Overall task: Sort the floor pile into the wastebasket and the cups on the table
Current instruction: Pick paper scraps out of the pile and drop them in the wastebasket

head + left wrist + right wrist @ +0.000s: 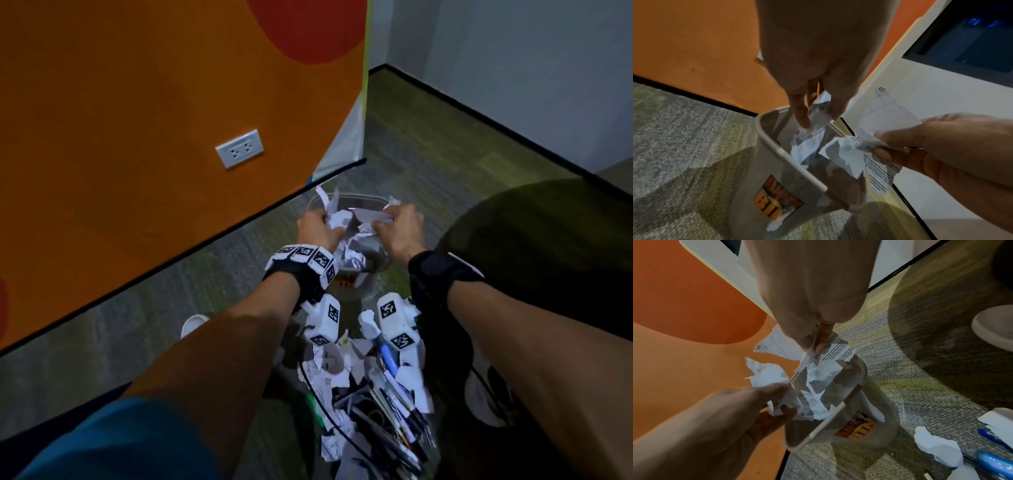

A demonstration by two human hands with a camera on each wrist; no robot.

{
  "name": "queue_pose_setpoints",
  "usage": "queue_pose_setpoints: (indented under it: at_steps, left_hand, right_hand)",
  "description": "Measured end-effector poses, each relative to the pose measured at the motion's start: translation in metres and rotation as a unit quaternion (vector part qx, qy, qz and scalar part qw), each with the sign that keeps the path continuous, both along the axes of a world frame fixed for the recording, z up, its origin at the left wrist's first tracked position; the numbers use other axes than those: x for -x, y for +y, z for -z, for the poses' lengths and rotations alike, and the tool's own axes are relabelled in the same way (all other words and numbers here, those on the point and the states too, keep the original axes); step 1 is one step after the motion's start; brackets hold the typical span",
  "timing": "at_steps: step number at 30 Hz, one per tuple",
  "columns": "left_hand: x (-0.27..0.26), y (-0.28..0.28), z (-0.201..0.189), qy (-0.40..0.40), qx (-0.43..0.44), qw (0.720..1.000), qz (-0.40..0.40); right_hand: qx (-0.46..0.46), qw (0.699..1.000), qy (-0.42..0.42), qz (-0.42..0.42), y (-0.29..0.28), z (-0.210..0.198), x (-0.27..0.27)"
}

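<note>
A grey wastebasket (356, 200) with an orange label (774, 201) stands on the carpet by the orange wall. Both hands hover over its mouth. My left hand (325, 222) pinches a crumpled, torn paper scrap (816, 113) just above the rim (789, 160). My right hand (385, 222) pinches another torn printed sheet (838, 345) between thumb and fingers. More torn paper (352, 253) fills the basket. The floor pile (373, 394) of paper scraps and pens lies nearer to me, under my forearms. No cups show in any view.
An orange wall with a socket plate (239, 148) runs along the left. A dark round surface (534, 260) sits at the right. Blue pens (995, 457) and loose scraps (937, 446) lie right of the basket. A white shoe tip (193, 323) shows beside my left arm.
</note>
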State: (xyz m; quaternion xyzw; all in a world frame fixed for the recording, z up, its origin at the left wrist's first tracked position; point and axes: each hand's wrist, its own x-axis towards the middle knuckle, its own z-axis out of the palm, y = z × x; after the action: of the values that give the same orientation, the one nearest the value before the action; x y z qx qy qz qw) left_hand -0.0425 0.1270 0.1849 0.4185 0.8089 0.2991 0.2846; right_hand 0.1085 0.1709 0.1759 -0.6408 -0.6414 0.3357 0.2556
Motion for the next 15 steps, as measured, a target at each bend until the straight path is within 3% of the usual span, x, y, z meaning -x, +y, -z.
queue_pose_setpoints:
  at_steps: [6,12,15]
  left_hand:
    - [0.006,0.006,0.008,0.016,0.032,0.995,0.097]
    - [0.005,-0.038,0.013,-0.025,-0.053,0.998,0.036]
    - [0.002,-0.078,0.05,-0.081,-0.047,0.996,-0.009]
  right_hand:
    - [0.062,0.995,-0.004,-0.079,0.013,0.026,-0.007]
    - [-0.008,0.997,0.063,0.045,-0.01,0.025,-0.016]
    - [0.0,0.996,0.081,0.024,-0.056,0.037,-0.018]
